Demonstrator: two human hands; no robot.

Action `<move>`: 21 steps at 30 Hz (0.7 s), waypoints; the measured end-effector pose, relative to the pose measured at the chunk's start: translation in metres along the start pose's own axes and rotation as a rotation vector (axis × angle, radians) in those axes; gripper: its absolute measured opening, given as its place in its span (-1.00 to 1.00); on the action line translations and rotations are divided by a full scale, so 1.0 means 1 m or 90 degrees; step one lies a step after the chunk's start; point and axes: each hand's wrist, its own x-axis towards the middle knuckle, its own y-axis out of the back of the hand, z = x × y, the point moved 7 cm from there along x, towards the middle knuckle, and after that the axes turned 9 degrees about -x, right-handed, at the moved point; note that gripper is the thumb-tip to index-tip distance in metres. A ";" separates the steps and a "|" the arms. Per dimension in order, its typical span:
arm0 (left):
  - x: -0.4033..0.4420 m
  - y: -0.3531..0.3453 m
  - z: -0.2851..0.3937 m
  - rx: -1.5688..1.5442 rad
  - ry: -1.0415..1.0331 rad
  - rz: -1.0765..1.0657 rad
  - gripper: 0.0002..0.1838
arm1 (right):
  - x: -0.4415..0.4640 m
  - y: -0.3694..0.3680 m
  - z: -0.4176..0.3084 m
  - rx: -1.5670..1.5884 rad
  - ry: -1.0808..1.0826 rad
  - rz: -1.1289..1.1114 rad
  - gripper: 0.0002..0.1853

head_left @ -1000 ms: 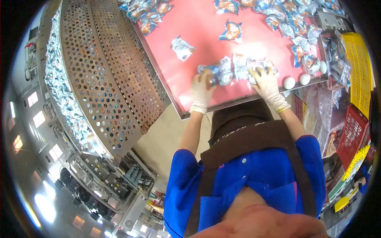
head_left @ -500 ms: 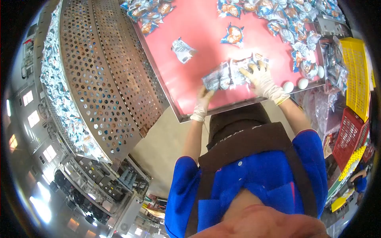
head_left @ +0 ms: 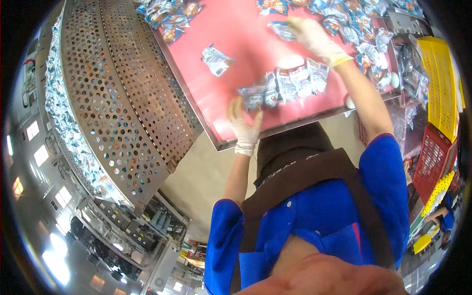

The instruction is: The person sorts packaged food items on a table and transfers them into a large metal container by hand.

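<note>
Both my hands wear pale gloves above a pink tabletop with a raised metal edge (head_left: 290,125). A row of small sealed packets (head_left: 301,81), silvery sides up, lies near that edge. My left hand (head_left: 243,127) is at the row's left end, thumb and fingers apart, holding nothing. Farther out, my right hand (head_left: 314,40) is blurred by motion, its fingertips closed on the right side of a single packet (head_left: 282,30). Another loose packet (head_left: 216,60) lies to the left of the row.
Heaped blue and orange packets (head_left: 351,19) cover the far right, with more (head_left: 172,19) at far left. White round objects (head_left: 395,80) sit by the right edge. A perforated metal conveyor guard (head_left: 132,98) stands left; yellow (head_left: 437,88) and red crates (head_left: 432,157) stand right.
My right hand has left the row and reached outward to a single packet, which now shows its silvery side instead of the orange one. My left hand has shifted slightly left, fingers spreading.
</note>
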 end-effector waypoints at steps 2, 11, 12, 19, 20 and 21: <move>0.005 -0.018 0.012 0.000 -0.063 -0.073 0.01 | -0.041 0.044 0.016 0.127 -0.081 -0.045 -0.63; 0.025 -0.086 0.043 0.205 -0.034 -0.329 -0.16 | -0.145 -0.039 0.108 0.244 -0.185 -0.123 -0.56; 0.027 -0.087 0.041 0.209 -0.018 -0.334 -0.18 | -0.146 -0.044 0.110 0.256 -0.216 -0.082 -0.54; 0.017 -0.082 0.041 0.188 0.031 -0.297 -0.25 | -0.196 -0.008 0.031 -0.164 0.077 0.185 -0.31; 0.017 -0.082 0.043 0.196 0.028 -0.291 -0.26 | -0.196 -0.010 0.010 -0.189 0.135 0.175 -0.28; 0.017 -0.082 0.044 0.204 0.026 -0.284 -0.27 | -0.192 -0.016 -0.002 -0.227 0.135 0.146 -0.28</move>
